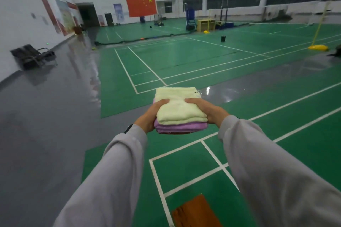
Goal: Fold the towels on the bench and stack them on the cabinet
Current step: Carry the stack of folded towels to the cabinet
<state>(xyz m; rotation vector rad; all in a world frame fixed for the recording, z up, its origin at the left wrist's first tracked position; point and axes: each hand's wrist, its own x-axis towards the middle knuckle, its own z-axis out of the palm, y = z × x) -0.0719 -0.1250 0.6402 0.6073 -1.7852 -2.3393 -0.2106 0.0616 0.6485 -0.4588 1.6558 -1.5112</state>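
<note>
1. Nearest item: an orange-brown cloth (195,212) at the bottom edge of the view, lying in folds between the two grey sleeves. What it rests on cannot be determined.

2. Both arms are extended forward over the green court floor (184,171).
- The left hand (147,118) grips the left side of a stack of folded towels, thumb pressed on top. Its fingers pass beneath the stack and are hidden.
- The right hand (208,110) grips the right side in the same way, thumb on top and fingers curled under.

3. The stack is carried in the air between the hands, clear of any bench or cabinet.
- The cream towel (177,110) lies uppermost.
- The purple towel (181,127) lies directly beneath, touching it.
- A thin dark red edge shows under the purple layer. It is too narrow to identify.

4. Middle distance:
- White court lines cross the green surface.
- A glossy grey floor (46,116) runs along the left.
- A row of dark chairs (33,56) stands against the left wall.
- A yellow post base (318,48) sits at the right, and a small black bin (223,38) stands on the court.

5. Far end:
- A pale wooden unit (205,25) stands beside blue equipment.
- A large red flag (141,3) hangs on the rear wall.
</note>
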